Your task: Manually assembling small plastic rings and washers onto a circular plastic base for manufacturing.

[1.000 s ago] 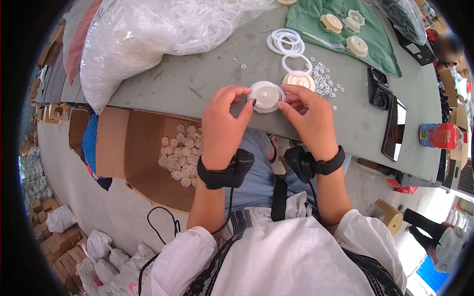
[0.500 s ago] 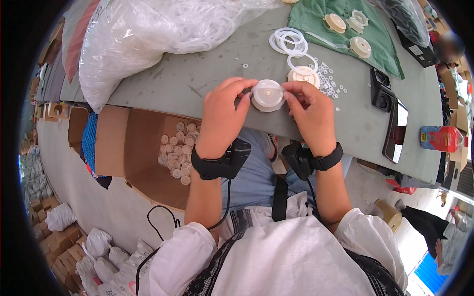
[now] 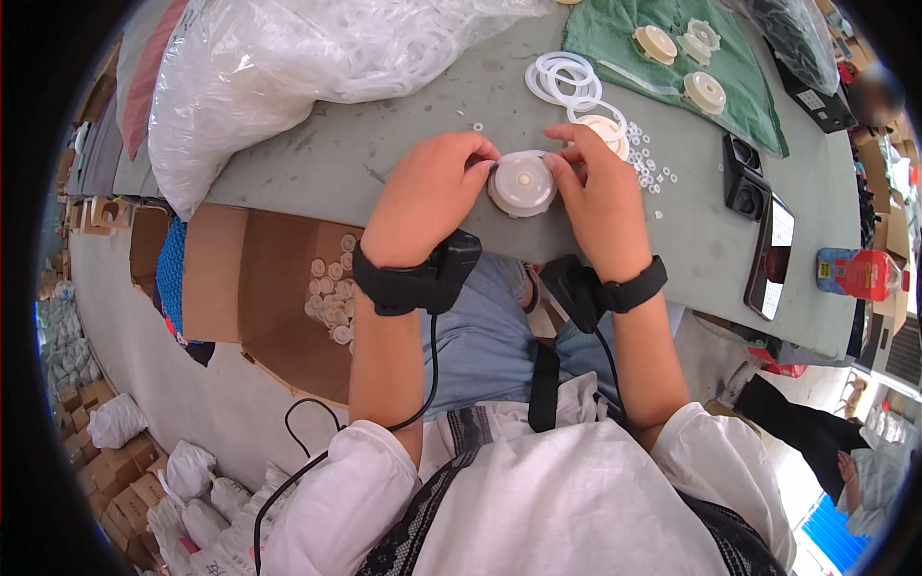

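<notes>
Between my hands, near the table's front edge, is a round off-white plastic disc with a small raised knob in its centre. A pale ring edge shows along its far rim. My left hand pinches its left side with thumb and index finger. On the opposite side my right hand has its thumb and a finger against the rim, the index finger lifted. Just beyond the right hand lies another cream disc, partly covered by the fingers. White sealing rings overlap behind it, and several tiny white washers are scattered beside it.
A big clear bag of white rings fills the far left. A cardboard box with small discs stands below the table edge. More discs sit on a green cloth. A phone and red-labelled bottle are at right.
The disc now shows its domed face with the knob more squarely. My left wrist has shifted left, and my right index finger has lifted off. A person at lower right has moved leftward.
</notes>
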### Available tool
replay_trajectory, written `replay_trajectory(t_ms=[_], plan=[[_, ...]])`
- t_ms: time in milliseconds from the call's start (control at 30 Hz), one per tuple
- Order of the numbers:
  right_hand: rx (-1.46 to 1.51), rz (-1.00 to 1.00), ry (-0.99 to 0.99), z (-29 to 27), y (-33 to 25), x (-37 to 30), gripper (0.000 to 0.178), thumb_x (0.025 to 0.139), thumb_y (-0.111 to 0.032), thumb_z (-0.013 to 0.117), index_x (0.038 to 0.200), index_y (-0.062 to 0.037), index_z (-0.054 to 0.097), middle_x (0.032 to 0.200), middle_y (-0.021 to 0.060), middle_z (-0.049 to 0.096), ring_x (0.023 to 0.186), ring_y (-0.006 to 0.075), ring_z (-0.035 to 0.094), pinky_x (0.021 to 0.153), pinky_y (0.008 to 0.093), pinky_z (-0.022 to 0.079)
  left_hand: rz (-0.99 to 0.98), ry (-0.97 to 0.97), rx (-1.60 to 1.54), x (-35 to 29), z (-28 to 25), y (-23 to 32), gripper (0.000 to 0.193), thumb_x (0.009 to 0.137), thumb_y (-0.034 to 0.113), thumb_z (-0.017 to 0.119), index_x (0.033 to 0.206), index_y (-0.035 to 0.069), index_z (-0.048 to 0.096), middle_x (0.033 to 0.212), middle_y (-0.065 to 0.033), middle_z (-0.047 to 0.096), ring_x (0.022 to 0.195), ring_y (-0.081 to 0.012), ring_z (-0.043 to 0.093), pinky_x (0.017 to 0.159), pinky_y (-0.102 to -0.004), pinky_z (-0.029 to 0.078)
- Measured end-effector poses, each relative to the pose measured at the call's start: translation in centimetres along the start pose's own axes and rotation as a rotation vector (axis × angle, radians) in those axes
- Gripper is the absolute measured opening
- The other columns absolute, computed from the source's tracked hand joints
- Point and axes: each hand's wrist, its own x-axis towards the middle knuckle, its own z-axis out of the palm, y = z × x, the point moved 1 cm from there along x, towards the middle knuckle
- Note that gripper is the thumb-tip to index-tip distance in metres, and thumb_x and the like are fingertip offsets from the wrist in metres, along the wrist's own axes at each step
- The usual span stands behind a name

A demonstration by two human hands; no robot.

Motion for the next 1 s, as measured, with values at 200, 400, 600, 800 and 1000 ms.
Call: replay_trajectory(t_ms=[200,400,600,800,1000], plan=[[0.009,0.026,0.021,0.6,0.8,0.7,0.017,0.082,-0.004,0.064,0.099,-0.0020,0.062,0.077,0.0145,0.065,0.069,0.0290,0.063,0.065,0.0364,0.049,0.074,-0.010,0.068,0.9,0.0,-0.3,0.016,0.086,0.015,0.055,0.091,0.001,0.062,0.085,-0.0165,0.064,0.082,-0.0366,0.059,0.071,-0.0433,0.047],[0.100,0.107,0.010,0.3,1.3,0.6,0.014,0.083,-0.006,0.067,0.095,0.0004,0.064,0.074,0.0061,0.063,0.061,0.0121,0.057,0.054,0.0263,0.047,-0.029,-0.023,0.182,1.1,0.4,0.3,0.019,0.088,0.021,0.056,0.087,0.003,0.061,0.083,-0.0142,0.064,0.080,-0.0345,0.060,0.068,-0.0429,0.046],[0.260,0.236,-0.051,-0.6,1.2,0.0,0.012,0.086,-0.007,0.066,0.095,0.0002,0.065,0.077,0.0021,0.063,0.062,0.0064,0.055,0.052,0.0211,0.047,-0.030,0.197,0.018,-0.7,1.2,0.4,0.020,0.084,0.025,0.063,0.091,0.006,0.063,0.080,-0.0103,0.063,0.073,-0.0306,0.060,0.066,-0.0405,0.045],[0.216,0.135,-0.044,-0.8,1.5,-0.4,0.013,0.080,-0.002,0.067,0.093,-0.0004,0.065,0.073,0.0061,0.064,0.066,0.0138,0.060,0.062,0.0279,0.049,0.129,0.122,0.236,-2.3,2.0,0.7,0.050,0.067,0.035,0.080,0.109,0.012,0.063,0.097,-0.0031,0.059,0.091,-0.0256,0.057,0.081,-0.0397,0.037],[0.147,0.103,0.032,-2.0,1.0,-0.5,0.023,0.077,-0.006,0.071,0.099,-0.0030,0.065,0.078,0.0069,0.064,0.069,0.0160,0.060,0.065,0.0288,0.048,0.175,0.160,0.286,-2.4,2.7,0.6,0.052,0.066,0.034,0.080,0.110,0.012,0.063,0.102,-0.0042,0.056,0.100,-0.0258,0.052,0.085,-0.0417,0.036]])
